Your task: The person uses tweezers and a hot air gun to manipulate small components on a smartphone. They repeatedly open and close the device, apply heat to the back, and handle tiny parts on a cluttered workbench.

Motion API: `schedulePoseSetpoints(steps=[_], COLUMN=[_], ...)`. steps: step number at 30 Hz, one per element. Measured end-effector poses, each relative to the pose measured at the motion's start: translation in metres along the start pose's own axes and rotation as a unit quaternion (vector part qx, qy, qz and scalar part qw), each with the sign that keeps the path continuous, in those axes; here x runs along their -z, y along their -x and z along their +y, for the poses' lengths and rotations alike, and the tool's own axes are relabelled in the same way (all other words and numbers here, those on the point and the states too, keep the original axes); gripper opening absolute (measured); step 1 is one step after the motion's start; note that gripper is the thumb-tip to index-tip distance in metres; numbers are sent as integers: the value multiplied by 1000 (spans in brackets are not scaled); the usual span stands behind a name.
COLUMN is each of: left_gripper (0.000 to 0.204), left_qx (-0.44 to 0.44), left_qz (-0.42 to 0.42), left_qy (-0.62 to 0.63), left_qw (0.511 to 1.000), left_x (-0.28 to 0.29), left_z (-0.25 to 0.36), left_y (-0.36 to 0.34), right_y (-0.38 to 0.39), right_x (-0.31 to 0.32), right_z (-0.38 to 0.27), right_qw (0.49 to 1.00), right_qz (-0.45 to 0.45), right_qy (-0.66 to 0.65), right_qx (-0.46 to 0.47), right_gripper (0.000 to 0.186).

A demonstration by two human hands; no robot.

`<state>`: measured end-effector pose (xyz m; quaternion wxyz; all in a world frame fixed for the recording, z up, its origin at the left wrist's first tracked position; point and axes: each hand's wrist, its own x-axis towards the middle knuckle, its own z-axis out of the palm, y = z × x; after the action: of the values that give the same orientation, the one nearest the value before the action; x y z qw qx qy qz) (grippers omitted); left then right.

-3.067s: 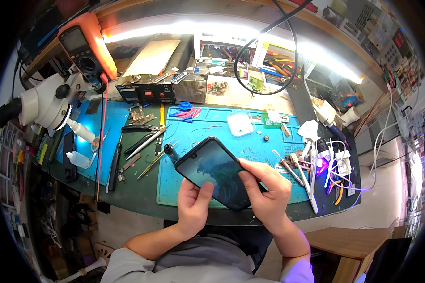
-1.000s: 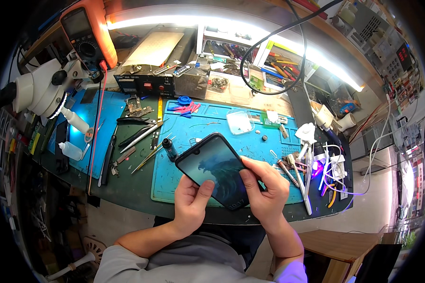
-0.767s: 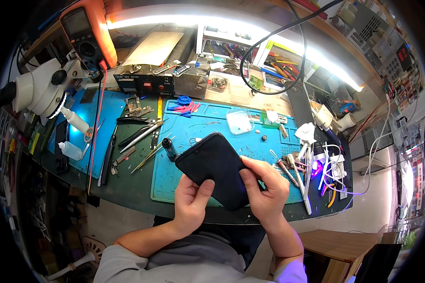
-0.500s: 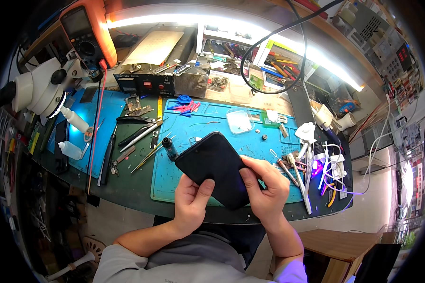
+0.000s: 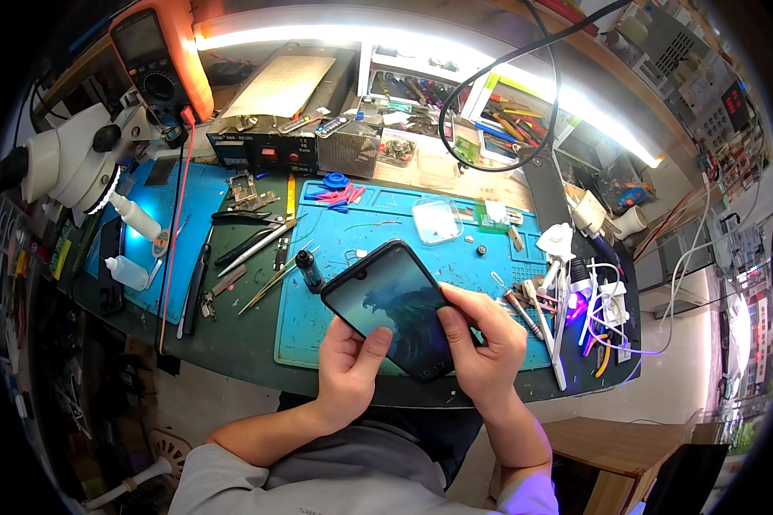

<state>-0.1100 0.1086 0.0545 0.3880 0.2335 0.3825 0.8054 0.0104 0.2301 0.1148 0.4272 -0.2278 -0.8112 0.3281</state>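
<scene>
A black-framed smartphone (image 5: 397,305) is held tilted above the blue work mat (image 5: 305,339), its screen lit with a dark teal picture. My left hand (image 5: 352,365) grips its lower left edge, the thumb lying over the glass. On the opposite edge, my right hand (image 5: 484,339) is closed round the phone with the thumb on the front; the fingers behind are hidden. Just left of the phone's top corner stands a small dark bottle (image 5: 309,270) with a black cap.
At the left are a microscope (image 5: 69,163), white dropper bottles (image 5: 137,218), tweezers (image 5: 276,276) and pliers (image 5: 247,219). An orange multimeter (image 5: 159,64) stands behind. A clear plastic box (image 5: 436,221) lies on the mat. Tangled white cables (image 5: 608,300) and a glowing purple lamp (image 5: 579,296) crowd the right.
The phone's screen has gone from black to lit, showing a picture. Both hands keep nearly the same hold and place.
</scene>
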Motion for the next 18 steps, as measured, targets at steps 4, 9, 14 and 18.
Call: schedulePoseSetpoints(steps=[4,9,14,18], left_gripper=[25,25,49,74], left_qx=[-1,-10,32,-142], left_qz=[3,-3,-50,-32], left_qy=[0,23,-36,-66], left_qw=[1000,1000,998,987], left_x=[-3,-3,10,-3], left_z=[2,2,1,9], left_y=[0,-2,-4,-11], right_y=[1,0,-7,-11], right_x=[1,5,18,34], right_z=[-1,-10,-28,-27], right_qw=[1000,999,992,974], right_qz=[-2,-1,-5,-24], right_qy=[-3,14,55,136], right_qx=[-2,32,114,182], right_gripper=[26,26,29,33])
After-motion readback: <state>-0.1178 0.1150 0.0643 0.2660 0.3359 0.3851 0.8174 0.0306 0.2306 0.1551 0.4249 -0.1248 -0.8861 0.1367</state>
